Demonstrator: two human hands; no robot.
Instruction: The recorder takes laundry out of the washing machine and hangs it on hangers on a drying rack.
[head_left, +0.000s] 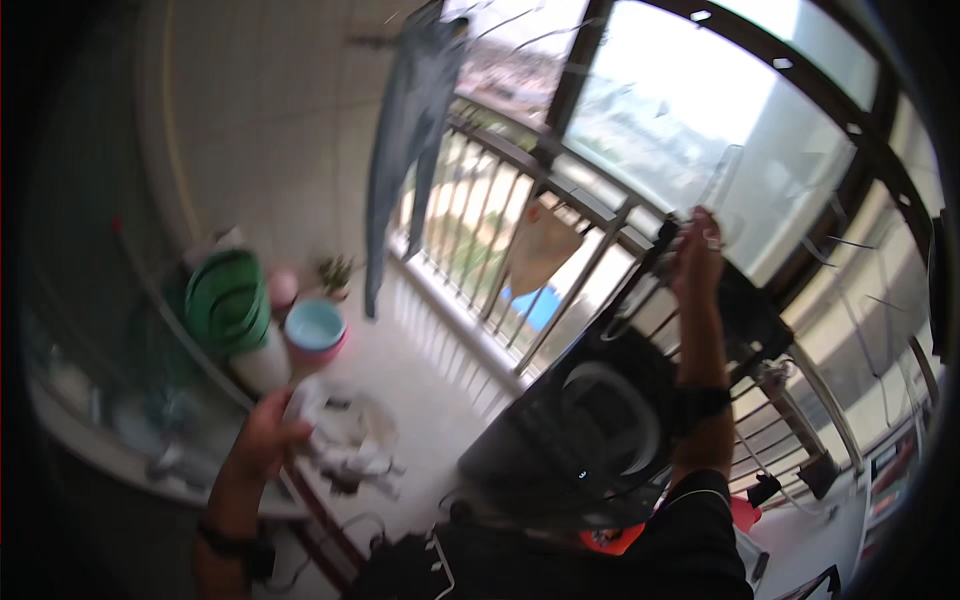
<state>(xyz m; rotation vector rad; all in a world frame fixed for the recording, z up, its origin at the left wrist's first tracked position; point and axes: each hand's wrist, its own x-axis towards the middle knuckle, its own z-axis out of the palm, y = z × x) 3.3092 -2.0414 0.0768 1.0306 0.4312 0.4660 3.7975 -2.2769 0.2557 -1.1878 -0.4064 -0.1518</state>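
Note:
In the head view my left hand (274, 435) is at the lower left, closed on the edge of a crumpled white and beige cloth or bag (349, 431), which hangs over the pale floor. My right hand (699, 255) is raised at the right, its fingers closed around something thin and pale that looks like a clothes hanger (724, 176); blur hides its exact shape. Below that hand stands a dark washing machine (577, 420) with a round door. Grey trousers (412, 127) hang high near the railing, apart from both hands.
Green baskets (229, 300), a light blue basin (315, 325) on a pink one and a potted plant (336, 276) stand on the floor at left. A beige bag (546, 241) hangs on the metal railing (480, 169) before large windows. An orange-red item (615, 538) lies near my body.

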